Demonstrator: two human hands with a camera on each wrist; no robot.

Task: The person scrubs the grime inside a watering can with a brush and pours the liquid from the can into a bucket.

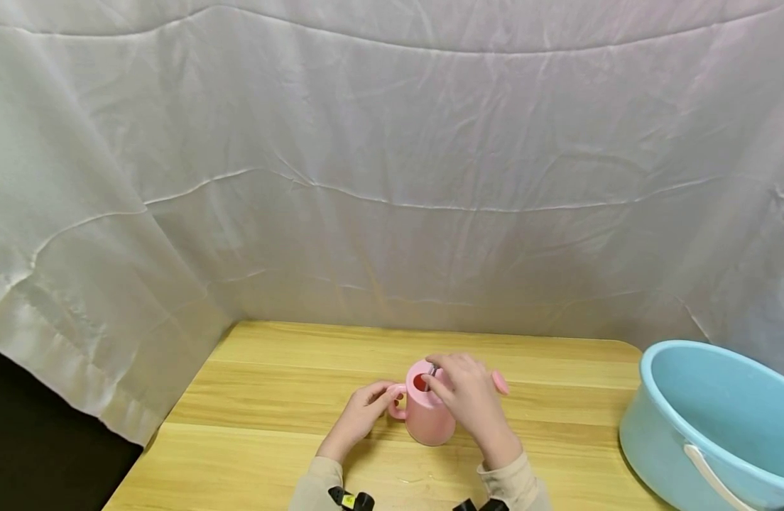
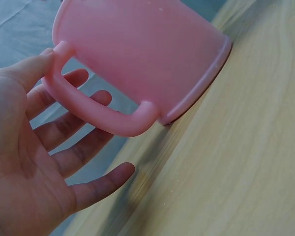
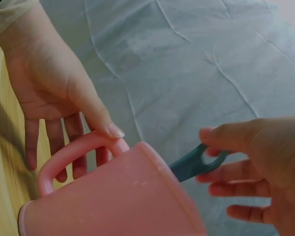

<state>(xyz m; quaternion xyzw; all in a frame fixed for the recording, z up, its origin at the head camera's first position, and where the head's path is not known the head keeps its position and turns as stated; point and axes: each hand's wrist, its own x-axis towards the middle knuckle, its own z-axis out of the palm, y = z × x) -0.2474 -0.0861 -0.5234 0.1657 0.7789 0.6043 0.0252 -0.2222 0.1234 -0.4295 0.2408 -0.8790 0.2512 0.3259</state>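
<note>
A pink watering can (image 1: 430,422) stands upright on the table, its round top opening and side handle (image 2: 96,110) facing left. My left hand (image 1: 365,408) pinches the upper part of that handle, the thumb on top and the index finger behind; the other fingers spread loosely below. Over the opening, my right hand (image 1: 469,394) pinches the looped end of a dark grey-green tool (image 3: 189,164). The tool's lower part is hidden inside the can. Beyond the right hand shows a pink round piece (image 1: 500,382), which looks like the can's sprinkler head; its join is hidden.
A large light blue bucket (image 1: 648,433) with a white handle (image 1: 711,474) stands at the right. The wooden table (image 1: 251,397) has a few small drops near its front. Pale cloth curtains (image 1: 392,270) hang behind and to the left.
</note>
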